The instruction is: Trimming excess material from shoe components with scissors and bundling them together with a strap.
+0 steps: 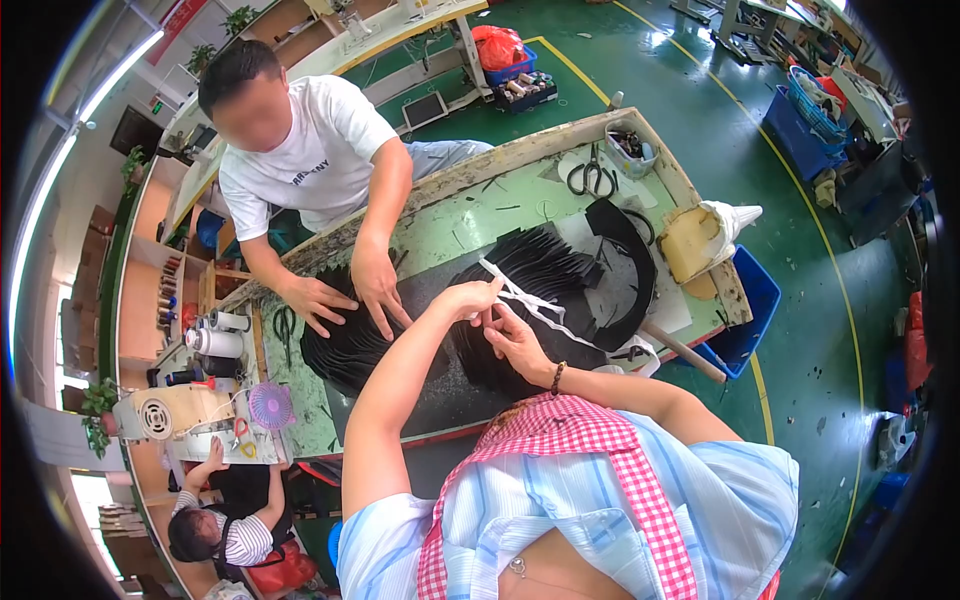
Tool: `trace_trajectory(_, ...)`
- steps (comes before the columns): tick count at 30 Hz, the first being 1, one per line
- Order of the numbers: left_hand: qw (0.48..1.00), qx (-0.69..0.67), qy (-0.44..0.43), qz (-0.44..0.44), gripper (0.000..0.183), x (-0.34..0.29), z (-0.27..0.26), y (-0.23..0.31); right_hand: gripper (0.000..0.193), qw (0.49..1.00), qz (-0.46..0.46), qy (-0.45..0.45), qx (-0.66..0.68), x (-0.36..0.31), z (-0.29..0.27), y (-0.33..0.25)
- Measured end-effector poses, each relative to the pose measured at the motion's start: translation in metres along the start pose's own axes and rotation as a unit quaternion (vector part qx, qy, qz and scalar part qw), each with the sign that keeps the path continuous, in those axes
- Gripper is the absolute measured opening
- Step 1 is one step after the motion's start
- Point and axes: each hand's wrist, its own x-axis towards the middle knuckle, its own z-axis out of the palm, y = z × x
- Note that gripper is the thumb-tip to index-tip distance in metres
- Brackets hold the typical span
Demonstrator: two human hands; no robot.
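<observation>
Over the middle of the work table (pixel 430 225), my left hand (pixel 474 299) is closed in a pinch on thin white strips (pixel 528 299), whose loose ends trail over the black pieces. My right hand (pixel 518 345) is just beside it, thumb and fingertips drawn together against the left fingers. Whatever lies between the right fingertips is too small to make out. Under and beyond my hands is a fanned row of thin black cut pieces (pixel 530 262). To their right lies a curved black piece (pixel 632 270).
Across the table, a co-worker in white presses both hands on another black stack (pixel 345 345). Black scissors (pixel 592 178), a clear tub (pixel 632 148) and a wooden rod (pixel 685 350) lie rightward. A sewing machine (pixel 175 410) and second person are at lower left.
</observation>
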Motion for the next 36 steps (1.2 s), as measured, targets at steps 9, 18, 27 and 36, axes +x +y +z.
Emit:
trace_trajectory(9, 0.987, -0.084, -0.135, -0.015, 0.116, -0.009, -0.006, 0.003, 0.017, 0.877, -0.151, 0.04, -0.455, 0.024, -0.013, -0.014)
trace_trajectory(18, 0.987, -0.075, -0.137, -0.04, 0.116, -0.011, -0.01, -0.002, 0.016, 0.756, -0.301, -0.046, -0.579, 0.044, -0.02, -0.031)
trace_trajectory(27, 0.952, -0.098, 0.122, 0.265, 0.036, -0.028, -0.015, -0.035, 0.019, 0.829, -0.084, -0.042, -0.552, 0.048, -0.013, -0.052)
trace_trajectory(36, 0.918, -0.183, 0.167, 0.31, 0.014, -0.015, 0.007, -0.07, 0.042, 0.837, 0.027, -0.078, -0.541, 0.034, -0.017, -0.064)
